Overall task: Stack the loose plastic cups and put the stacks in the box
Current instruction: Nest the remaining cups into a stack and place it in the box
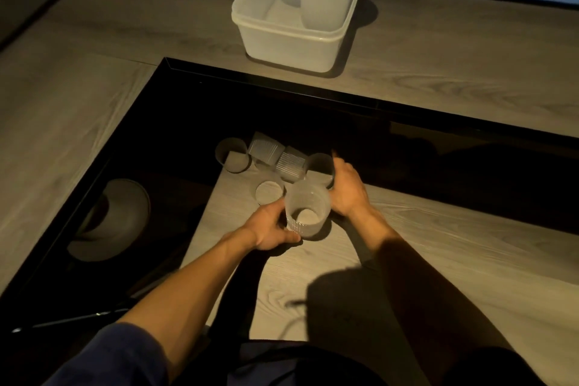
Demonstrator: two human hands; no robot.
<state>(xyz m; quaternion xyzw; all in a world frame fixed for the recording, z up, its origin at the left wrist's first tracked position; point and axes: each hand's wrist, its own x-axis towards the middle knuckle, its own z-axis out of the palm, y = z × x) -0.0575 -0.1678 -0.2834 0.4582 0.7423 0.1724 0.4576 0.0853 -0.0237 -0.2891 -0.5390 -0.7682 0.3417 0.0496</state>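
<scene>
while left hand grips ribbed translucent cup | right hand on second cup; grip unclear

no text, label, brand, number or sign can be read on the cups, the box or the tabletop.
</scene>
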